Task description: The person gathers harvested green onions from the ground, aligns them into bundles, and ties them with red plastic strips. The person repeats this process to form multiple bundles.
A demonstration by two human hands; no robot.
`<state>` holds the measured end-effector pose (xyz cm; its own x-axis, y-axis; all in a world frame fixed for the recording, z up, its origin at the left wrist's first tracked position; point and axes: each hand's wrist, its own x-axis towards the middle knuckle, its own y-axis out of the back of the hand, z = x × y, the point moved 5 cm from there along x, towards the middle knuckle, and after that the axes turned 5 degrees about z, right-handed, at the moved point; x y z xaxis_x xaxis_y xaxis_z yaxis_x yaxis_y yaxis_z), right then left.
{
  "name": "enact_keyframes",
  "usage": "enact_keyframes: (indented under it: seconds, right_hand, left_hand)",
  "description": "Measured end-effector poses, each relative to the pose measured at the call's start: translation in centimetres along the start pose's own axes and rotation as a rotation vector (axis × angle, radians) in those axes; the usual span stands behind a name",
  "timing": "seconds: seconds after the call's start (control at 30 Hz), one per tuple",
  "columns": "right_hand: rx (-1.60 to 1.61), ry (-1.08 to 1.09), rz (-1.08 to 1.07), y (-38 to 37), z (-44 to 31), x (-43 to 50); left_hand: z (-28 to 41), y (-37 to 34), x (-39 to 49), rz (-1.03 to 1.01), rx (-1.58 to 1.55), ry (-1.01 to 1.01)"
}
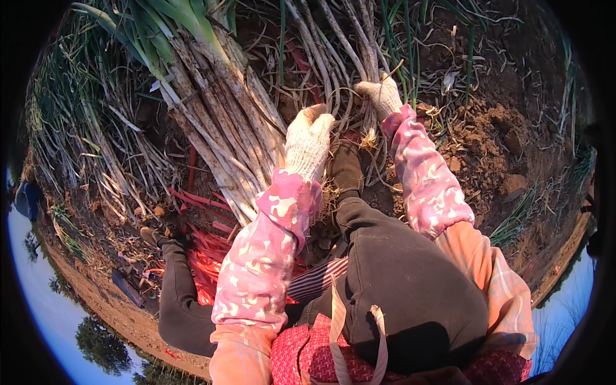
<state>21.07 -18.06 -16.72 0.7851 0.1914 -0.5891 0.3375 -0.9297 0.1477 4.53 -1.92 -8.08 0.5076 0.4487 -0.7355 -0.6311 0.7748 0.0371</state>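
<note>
My left hand (309, 139), in a cream knitted glove, is curled beside the root end of a large bundle of thick Welsh onions (226, 110). Its fingertips are turned away, so whether it pinches anything is unclear. My right hand (382, 96), gloved the same way, closes around a few thinner Welsh onion stalks (368, 60). Their pale roots (369, 138) hang below that fist. More thin stalks (315, 57) lie just left of it, between my hands. Both forearms wear pink patterned sleeve covers.
Loose Welsh onions (96, 139) are heaped at the left. Red plastic strips (207, 260) lie beside my bent leg (180, 284). My brown shoe (346, 166) rests between my arms. Clods of soil (500, 130) and dry leaf scraps cover the ground at the right.
</note>
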Motion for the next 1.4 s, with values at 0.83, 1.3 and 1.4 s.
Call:
enact_keyframes:
  seconds: [0.83, 1.3, 1.4]
  right_hand:
    - [0.614, -0.206, -0.517, 1.5, -6.4, -3.0]
    - [0.393, -0.108, -0.323, 3.6, -5.5, -3.3]
    - [0.474, -0.125, -0.379, 1.6, -5.0, -4.7]
  left_hand:
    - [5.1, -2.0, -0.1, -0.161, -0.188, -0.002]
    - [6.0, -2.7, -2.7, -0.159, -0.137, 0.075]
    - [5.4, -5.2, -1.8, -0.176, 0.03, -0.037]
